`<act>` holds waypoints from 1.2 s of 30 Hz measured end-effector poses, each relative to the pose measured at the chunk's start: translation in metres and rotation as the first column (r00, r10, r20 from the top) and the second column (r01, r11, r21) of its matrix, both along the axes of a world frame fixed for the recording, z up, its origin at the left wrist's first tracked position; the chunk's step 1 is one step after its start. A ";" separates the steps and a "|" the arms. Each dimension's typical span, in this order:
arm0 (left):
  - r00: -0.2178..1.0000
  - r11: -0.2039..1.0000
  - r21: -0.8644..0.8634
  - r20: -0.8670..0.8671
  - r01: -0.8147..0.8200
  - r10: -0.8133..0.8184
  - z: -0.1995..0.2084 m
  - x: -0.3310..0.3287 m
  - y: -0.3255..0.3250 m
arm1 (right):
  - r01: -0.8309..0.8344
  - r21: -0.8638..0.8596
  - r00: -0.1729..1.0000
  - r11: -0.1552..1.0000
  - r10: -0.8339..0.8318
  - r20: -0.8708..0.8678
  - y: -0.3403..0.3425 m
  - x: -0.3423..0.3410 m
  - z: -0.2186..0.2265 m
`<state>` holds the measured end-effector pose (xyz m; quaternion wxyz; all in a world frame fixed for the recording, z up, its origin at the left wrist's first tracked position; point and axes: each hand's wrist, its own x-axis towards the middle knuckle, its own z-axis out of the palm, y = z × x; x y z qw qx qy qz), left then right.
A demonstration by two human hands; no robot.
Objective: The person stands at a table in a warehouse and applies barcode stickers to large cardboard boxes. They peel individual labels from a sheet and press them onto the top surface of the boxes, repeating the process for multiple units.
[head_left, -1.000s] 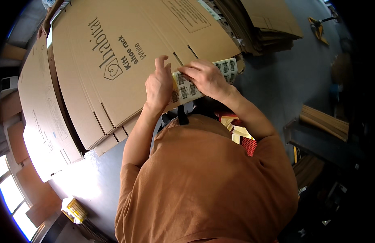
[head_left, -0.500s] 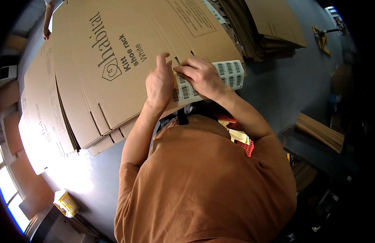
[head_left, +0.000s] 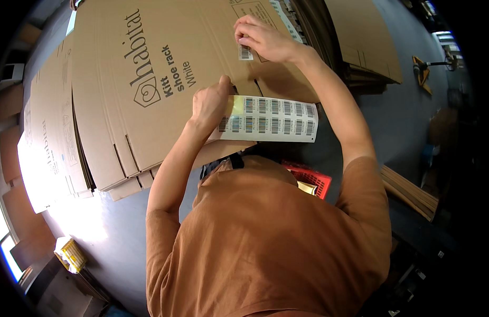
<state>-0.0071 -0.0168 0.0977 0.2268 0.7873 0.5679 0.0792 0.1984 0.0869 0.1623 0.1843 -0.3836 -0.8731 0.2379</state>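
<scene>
A flat brown cardboard carton (head_left: 104,68) with dark printing lies before me on a stack of others. The left end of a white sheet of barcode labels (head_left: 289,132) is gripped in my left hand (head_left: 208,105), its fingers closed over the edge. A yellowish bare patch shows on the sheet beside that hand. Farther up the carton, my right hand (head_left: 265,41) pinches a small white barcode label (head_left: 245,53) at its upper part. The label hangs at or against the cardboard near a printed box outline; whether it touches is unclear.
More flattened cartons (head_left: 363,37) are piled at the far right. Below the stack's near edge sits a red plastic basket (head_left: 321,182). Cardboard strips (head_left: 411,193) lie at the right, and a yellow-and-white crate (head_left: 71,254) stands on the floor at the lower left.
My right hand has moved from the sheet up and away over the carton, carrying a label. The left hand keeps the sheet, now lying flatter. Another person's arm at the upper left has mostly gone from view.
</scene>
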 end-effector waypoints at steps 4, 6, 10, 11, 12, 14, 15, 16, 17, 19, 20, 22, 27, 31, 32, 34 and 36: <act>0.996 0.994 0.092 0.070 0.054 -0.061 0.000 0.005 0.015 | -0.083 -0.273 0.954 0.958 0.156 0.255 0.063 -0.023 -0.037; 1.000 0.990 0.142 0.011 -0.001 -0.001 -0.004 0.007 0.018 | -0.132 -0.213 0.941 0.968 0.190 0.281 0.075 -0.031 -0.049; 0.996 0.991 0.133 -0.084 -0.008 0.019 -0.006 0.012 0.030 | -0.150 -0.190 0.944 0.970 0.197 0.266 0.086 -0.036 -0.061; 0.994 0.996 0.081 -0.108 -0.022 0.031 -0.005 0.014 0.032 | -0.139 -0.212 0.942 0.967 0.196 0.274 0.086 -0.037 -0.064; 0.990 0.999 0.035 -0.132 -0.035 0.039 -0.002 0.016 0.036 | -0.127 -0.230 0.940 0.965 0.191 0.283 0.085 -0.039 -0.061; 0.986 0.998 -0.036 -0.159 -0.060 0.054 0.005 0.022 0.041 | -0.117 -0.228 0.941 0.967 0.181 0.286 0.085 -0.040 -0.059; 0.985 0.996 -0.061 -0.163 -0.069 0.058 0.011 0.026 0.043 | -0.118 -0.209 0.945 0.971 0.174 0.278 0.084 -0.039 -0.061; 0.984 0.993 -0.086 -0.167 -0.077 0.062 0.013 0.028 0.045 | -0.118 -0.190 0.948 0.975 0.168 0.270 0.084 -0.039 -0.063; 0.983 0.994 -0.076 -0.170 -0.083 0.070 0.013 0.029 0.045 | -0.117 -0.179 0.951 0.977 0.162 0.262 0.083 -0.038 -0.065; 0.981 0.994 -0.054 -0.174 -0.095 0.084 0.010 0.031 0.045 | -0.115 -0.156 0.956 0.981 0.152 0.250 0.082 -0.037 -0.068; 0.981 0.996 -0.022 -0.176 -0.085 0.080 0.005 0.031 0.045 | -0.136 -0.148 0.956 0.980 0.169 0.241 0.081 -0.035 -0.068; 0.980 0.996 0.048 -0.181 -0.071 0.079 -0.001 0.030 0.046 | -0.185 -0.127 0.952 0.974 0.210 0.222 0.082 -0.031 -0.068; 0.983 0.997 -0.030 -0.166 -0.078 0.072 0.005 0.030 0.044 | 0.141 0.163 0.977 0.976 -0.164 0.139 0.072 -0.027 -0.087; 0.993 0.996 0.072 -0.100 -0.058 0.065 -0.004 0.022 0.033 | 0.243 0.373 0.929 0.895 -0.325 0.176 0.049 -0.024 -0.104; 0.996 0.991 0.116 -0.054 -0.069 0.075 -0.008 0.018 0.029 | 0.234 0.366 0.939 0.901 -0.307 0.153 0.042 -0.022 -0.104; 0.995 0.975 0.198 0.042 -0.098 0.092 -0.011 0.009 0.019 | 0.214 0.350 0.958 0.912 -0.267 0.108 0.022 -0.016 -0.098; 0.983 0.972 0.159 0.077 -0.176 0.165 -0.008 -0.001 0.010 | 0.171 0.228 0.963 0.959 -0.211 0.166 -0.003 -0.009 -0.083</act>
